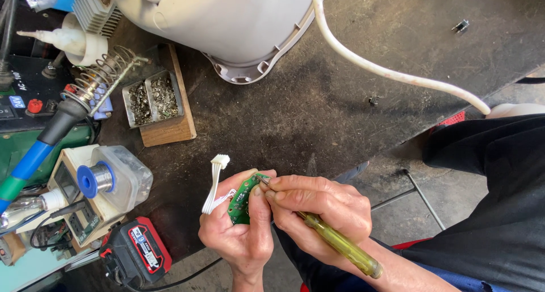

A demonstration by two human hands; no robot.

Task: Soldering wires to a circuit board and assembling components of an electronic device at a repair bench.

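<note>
The left hand (pixel 235 235) pinches a small green circuit board (pixel 243 198) in its grip, just past the dark bench (pixel 318 104) edge; a white ribbon cable (pixel 214 181) rises from the board; the right hand (pixel 321 209) clasps a yellow-handled screwdriver (pixel 340 244), tip touching the board; a solder spool (pixel 93 179) sits left.

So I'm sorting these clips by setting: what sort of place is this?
Most likely an electronics or appliance repair bench. A soldering iron sits in its coil stand beside a solder spool, and the left hand holds a small green circuit board while the right hand works on it with a yellow-handled screwdriver.
</note>
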